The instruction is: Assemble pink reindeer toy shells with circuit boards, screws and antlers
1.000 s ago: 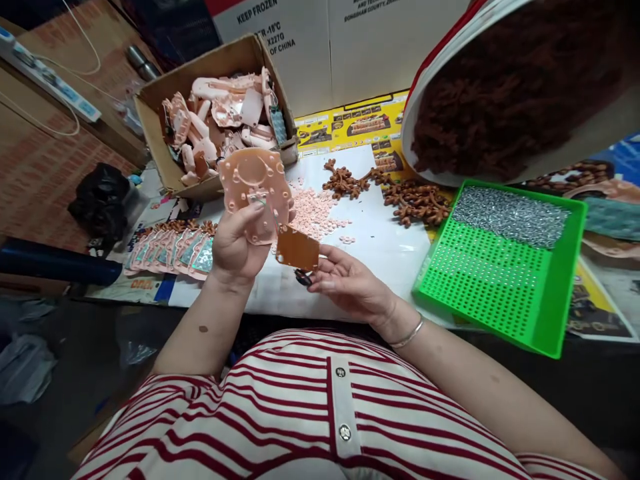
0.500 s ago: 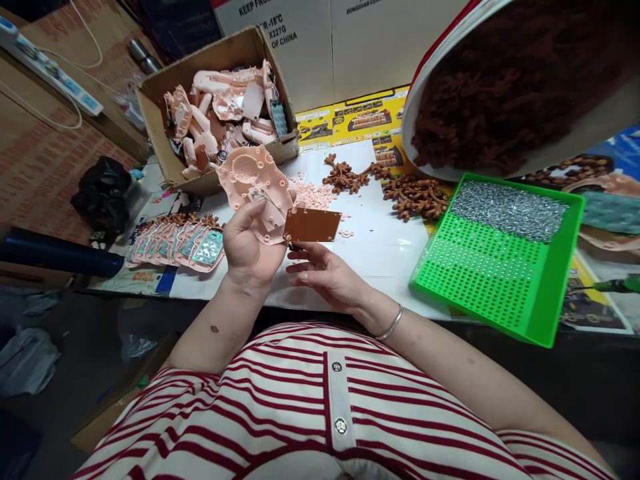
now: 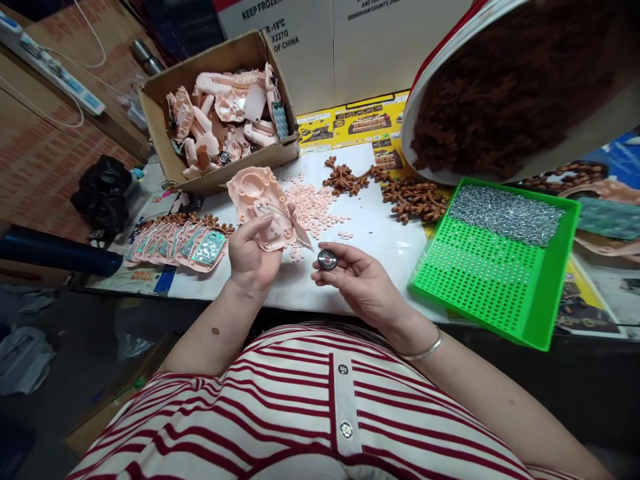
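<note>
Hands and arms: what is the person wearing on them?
Both arms are bare, with no gloves on the left hand or the right hand. A thin silver bangle circles the right wrist. The top has red and white stripes and a white strip with metal snaps.

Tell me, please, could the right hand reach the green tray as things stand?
Probably yes: the right hand is beside the green tray with bare tabletop between, though its fingers hold a small round part.
</note>
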The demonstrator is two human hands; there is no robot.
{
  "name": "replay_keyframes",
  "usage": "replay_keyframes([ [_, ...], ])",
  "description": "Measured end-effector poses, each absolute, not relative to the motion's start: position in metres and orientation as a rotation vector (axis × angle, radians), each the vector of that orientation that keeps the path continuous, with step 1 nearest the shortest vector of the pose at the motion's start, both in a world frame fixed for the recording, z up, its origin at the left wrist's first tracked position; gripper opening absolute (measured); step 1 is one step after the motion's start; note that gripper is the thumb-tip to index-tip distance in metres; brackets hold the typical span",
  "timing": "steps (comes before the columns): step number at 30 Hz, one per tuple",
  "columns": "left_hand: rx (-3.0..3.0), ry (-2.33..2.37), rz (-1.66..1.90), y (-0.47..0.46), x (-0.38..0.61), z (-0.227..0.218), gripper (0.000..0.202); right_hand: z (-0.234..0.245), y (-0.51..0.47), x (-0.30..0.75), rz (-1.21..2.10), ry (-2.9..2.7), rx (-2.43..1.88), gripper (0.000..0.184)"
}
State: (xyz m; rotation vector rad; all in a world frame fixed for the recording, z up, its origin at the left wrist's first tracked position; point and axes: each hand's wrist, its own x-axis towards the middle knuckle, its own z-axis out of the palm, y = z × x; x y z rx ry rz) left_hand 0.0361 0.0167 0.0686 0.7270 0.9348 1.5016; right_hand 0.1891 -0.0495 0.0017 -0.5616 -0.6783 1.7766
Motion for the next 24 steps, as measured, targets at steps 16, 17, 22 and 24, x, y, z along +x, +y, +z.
replay_keyframes([
  [16,0.894,0.831,0.797,-0.039,0.042,0.041,0.043,0.039,-0.047,0.205,0.788,-1.573,-1.182,0.025],
  [17,0.890,0.833,0.789,-0.039,0.041,0.041,0.040,0.037,-0.048,0.204,0.689,-1.629,-1.178,0.020],
  [22,0.852,0.838,0.802,-0.040,0.037,0.037,0.041,0.028,-0.051,0.203,-0.022,-1.868,-1.201,0.022],
  [24,0.841,0.838,0.792,-0.041,0.037,0.036,0.040,0.024,-0.051,0.203,-0.148,-1.871,-1.181,0.024],
])
